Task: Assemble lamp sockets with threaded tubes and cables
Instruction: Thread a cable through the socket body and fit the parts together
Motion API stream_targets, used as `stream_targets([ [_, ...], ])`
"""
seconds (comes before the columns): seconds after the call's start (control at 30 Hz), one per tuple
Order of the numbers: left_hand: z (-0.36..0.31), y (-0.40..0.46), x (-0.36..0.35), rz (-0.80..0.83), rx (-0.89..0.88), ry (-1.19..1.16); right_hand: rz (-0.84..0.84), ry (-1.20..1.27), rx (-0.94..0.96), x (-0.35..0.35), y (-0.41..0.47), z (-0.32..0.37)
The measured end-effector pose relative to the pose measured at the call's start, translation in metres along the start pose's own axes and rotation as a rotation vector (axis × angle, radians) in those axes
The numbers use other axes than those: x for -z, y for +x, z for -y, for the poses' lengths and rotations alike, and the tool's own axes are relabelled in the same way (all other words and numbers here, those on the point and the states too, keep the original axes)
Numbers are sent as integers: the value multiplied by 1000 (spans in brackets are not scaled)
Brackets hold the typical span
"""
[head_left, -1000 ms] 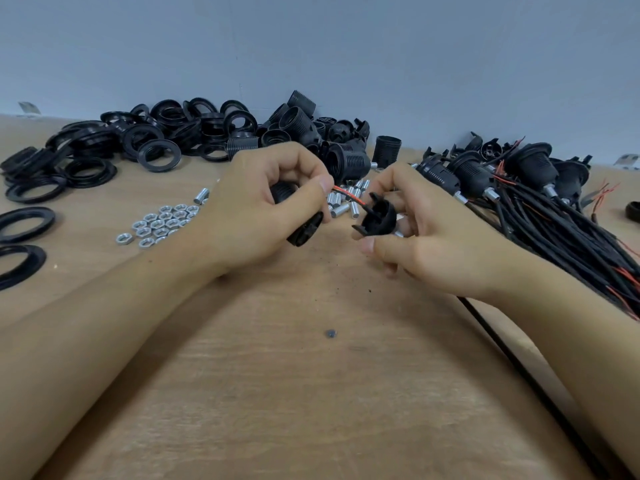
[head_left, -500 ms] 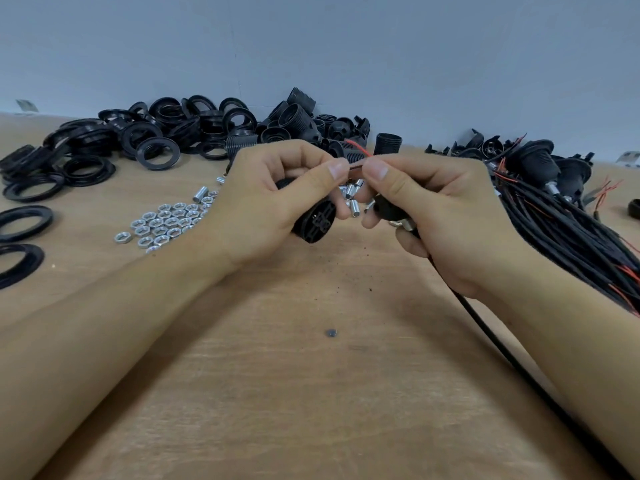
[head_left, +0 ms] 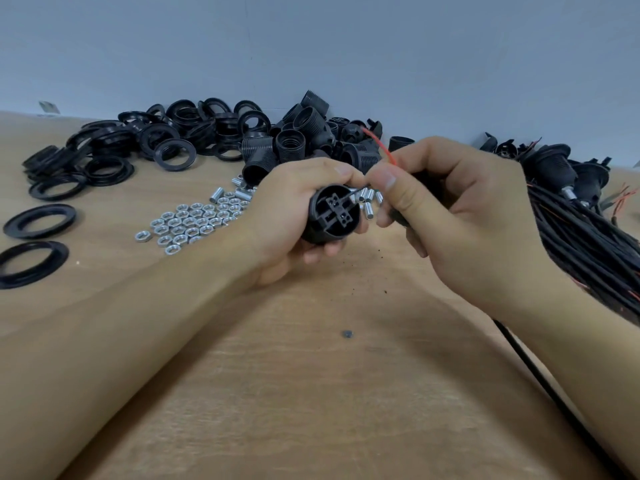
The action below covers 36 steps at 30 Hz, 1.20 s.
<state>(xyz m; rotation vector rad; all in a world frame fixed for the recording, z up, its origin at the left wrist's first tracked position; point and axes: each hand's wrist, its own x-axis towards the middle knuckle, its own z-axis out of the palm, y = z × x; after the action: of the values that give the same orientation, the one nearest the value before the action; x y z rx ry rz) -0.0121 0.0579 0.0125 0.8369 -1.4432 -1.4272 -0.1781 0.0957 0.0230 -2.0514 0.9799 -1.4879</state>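
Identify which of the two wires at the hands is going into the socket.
The black wire: it runs from the right hand into the socket's terminal block. The red wire sticks up free.

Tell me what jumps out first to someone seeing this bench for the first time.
Centre stage, the left hand grips a black lamp socket, its terminal end facing the camera, while the right hand pinches a red wire and a thin black wire beside it. Behind lies a sprawling heap of black rings and socket shells. At right sits a thick bundle of cabled sockets; shiny nuts glint near the left wrist.
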Motion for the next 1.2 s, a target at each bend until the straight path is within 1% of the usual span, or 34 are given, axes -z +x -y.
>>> stream_targets([
  [0.07, 0, 0, -2, 39, 5, -3, -8, -98, 79, -4, -3, 4],
  [0.2, -1, -1, -2, 87, 41, -27, -25, -254, 161, -6, -4, 6],
  [0.43, 1, 0, -2, 112, 30, -17, -84, -383, 269, -7, -4, 5],
  [0.73, 5, 1, -2, 75, 59, -18, -56, -427, 297, -5, -3, 2],
  [0.9, 8, 4, -2, 74, 93, -1, 16, -410, 279, -5, -3, 2],
  [1.0, 10, 2, -4, 85, 106, -8, 28, -419, 280, -7, -4, 2],
  [1.2, 13, 3, -6, 110, 128, -50, 92, -269, 146, -9, -6, -2],
])
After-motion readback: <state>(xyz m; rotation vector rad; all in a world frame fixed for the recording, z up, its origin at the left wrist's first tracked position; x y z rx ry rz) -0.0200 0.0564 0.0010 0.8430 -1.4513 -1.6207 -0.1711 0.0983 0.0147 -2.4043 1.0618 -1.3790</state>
